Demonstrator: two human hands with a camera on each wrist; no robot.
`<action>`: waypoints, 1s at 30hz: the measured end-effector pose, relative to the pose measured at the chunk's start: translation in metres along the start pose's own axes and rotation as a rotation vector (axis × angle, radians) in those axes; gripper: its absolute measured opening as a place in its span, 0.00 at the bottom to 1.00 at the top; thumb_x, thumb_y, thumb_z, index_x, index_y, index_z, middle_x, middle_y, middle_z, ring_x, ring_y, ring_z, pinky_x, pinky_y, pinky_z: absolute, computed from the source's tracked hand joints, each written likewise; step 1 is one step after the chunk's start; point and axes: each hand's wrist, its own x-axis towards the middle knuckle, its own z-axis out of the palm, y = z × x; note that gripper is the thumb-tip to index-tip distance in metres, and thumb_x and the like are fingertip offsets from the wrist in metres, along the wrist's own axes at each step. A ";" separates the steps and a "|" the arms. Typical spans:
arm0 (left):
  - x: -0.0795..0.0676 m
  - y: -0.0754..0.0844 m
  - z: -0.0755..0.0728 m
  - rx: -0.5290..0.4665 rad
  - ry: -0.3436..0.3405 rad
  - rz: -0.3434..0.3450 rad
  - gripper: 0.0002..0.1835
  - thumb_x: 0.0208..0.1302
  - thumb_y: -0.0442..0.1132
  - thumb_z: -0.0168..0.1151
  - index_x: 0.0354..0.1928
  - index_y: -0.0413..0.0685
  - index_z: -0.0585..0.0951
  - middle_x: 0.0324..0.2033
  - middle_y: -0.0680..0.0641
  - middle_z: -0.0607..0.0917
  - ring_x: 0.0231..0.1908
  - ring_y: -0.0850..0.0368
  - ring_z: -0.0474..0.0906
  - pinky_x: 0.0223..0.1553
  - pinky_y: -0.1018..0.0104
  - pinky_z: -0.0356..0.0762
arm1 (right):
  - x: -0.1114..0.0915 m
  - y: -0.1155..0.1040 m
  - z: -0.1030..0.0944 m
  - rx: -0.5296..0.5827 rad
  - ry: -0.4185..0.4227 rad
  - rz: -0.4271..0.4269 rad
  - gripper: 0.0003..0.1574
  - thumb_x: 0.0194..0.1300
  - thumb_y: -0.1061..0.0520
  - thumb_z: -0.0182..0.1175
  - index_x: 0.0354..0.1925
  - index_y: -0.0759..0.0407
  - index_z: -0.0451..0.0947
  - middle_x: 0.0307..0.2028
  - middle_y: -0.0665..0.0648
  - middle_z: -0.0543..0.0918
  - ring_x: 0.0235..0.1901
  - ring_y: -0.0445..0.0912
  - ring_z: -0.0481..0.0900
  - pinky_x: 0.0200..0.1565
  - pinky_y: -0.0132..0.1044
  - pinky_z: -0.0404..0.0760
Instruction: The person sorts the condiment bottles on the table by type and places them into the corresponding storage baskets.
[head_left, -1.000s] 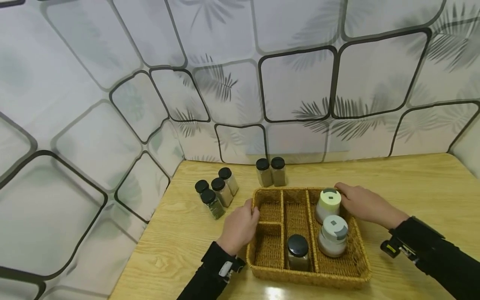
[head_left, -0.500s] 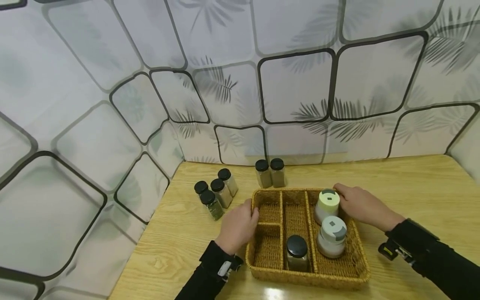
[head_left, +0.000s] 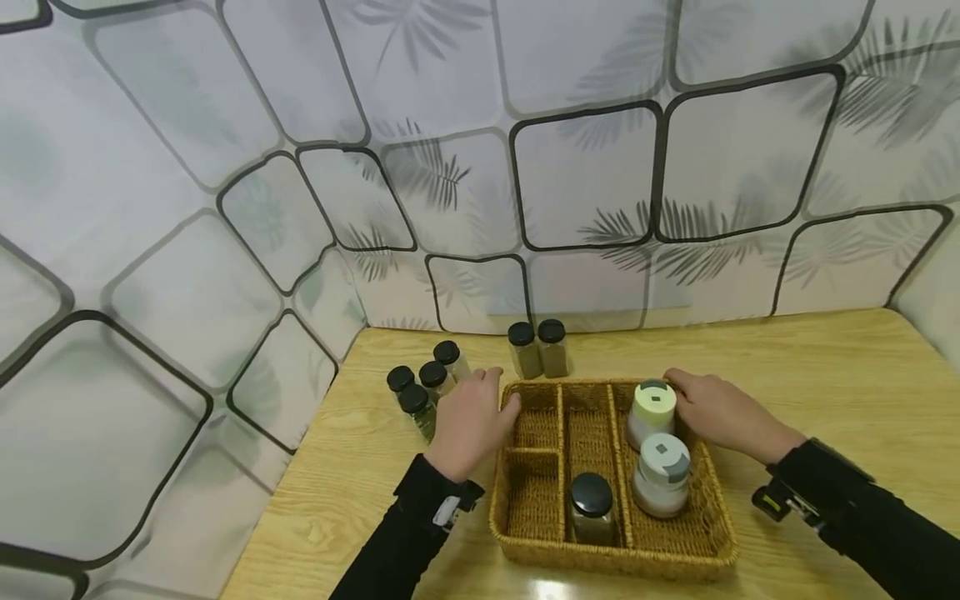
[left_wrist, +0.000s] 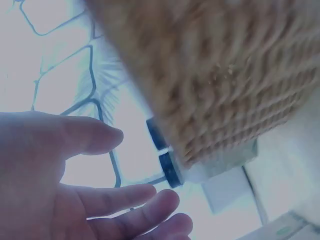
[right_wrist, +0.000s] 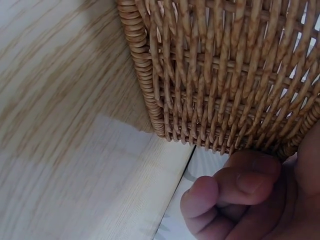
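Observation:
A divided wicker basket (head_left: 525,546) stands on the wooden table. My left hand (head_left: 468,423) is beside its left rim; in the left wrist view the left hand (left_wrist: 95,175) has its thumb and fingers spread, with a gap to the woven wall (left_wrist: 225,75). At the back right corner my right hand (head_left: 716,412) grips the basket, and the right wrist view shows curled fingers (right_wrist: 245,185) against the weave. Inside the basket are a jar with a yellow-green lid (head_left: 655,404), one with a white and grey lid (head_left: 664,458), and a black-lidded jar (head_left: 591,496) in the middle compartment.
Several black-lidded spice jars (head_left: 417,408) stand left of the basket, partly behind my left hand. Two more spice jars (head_left: 552,346) are behind it near the back edge. A patterned cloth (head_left: 585,183) hangs along the back and left sides of the table (head_left: 825,367).
My left hand has let go of the basket's left rim and moved slightly up and left, its fingers opening. The right hand keeps its grip on the basket.

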 end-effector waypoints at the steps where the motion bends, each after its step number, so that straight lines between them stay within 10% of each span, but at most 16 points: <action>1: 0.005 -0.001 -0.002 0.003 -0.007 -0.006 0.24 0.68 0.51 0.53 0.56 0.42 0.77 0.40 0.41 0.82 0.31 0.50 0.76 0.22 0.58 0.77 | 0.000 0.000 0.000 0.001 0.001 0.000 0.15 0.75 0.59 0.40 0.50 0.63 0.70 0.18 0.52 0.71 0.12 0.42 0.64 0.16 0.37 0.64; 15: 0.068 0.000 -0.022 0.067 -0.162 -0.045 0.29 0.69 0.53 0.52 0.63 0.40 0.70 0.50 0.37 0.77 0.36 0.47 0.76 0.30 0.54 0.78 | -0.002 -0.002 -0.002 0.024 -0.001 0.001 0.14 0.75 0.58 0.41 0.49 0.61 0.71 0.20 0.52 0.72 0.12 0.42 0.65 0.15 0.36 0.65; 30: 0.106 0.003 -0.005 0.158 -0.299 0.032 0.18 0.68 0.47 0.55 0.51 0.41 0.76 0.41 0.41 0.78 0.36 0.49 0.73 0.33 0.54 0.78 | -0.002 -0.003 -0.002 0.040 -0.002 0.005 0.12 0.74 0.61 0.41 0.46 0.62 0.71 0.19 0.53 0.71 0.12 0.42 0.65 0.15 0.36 0.65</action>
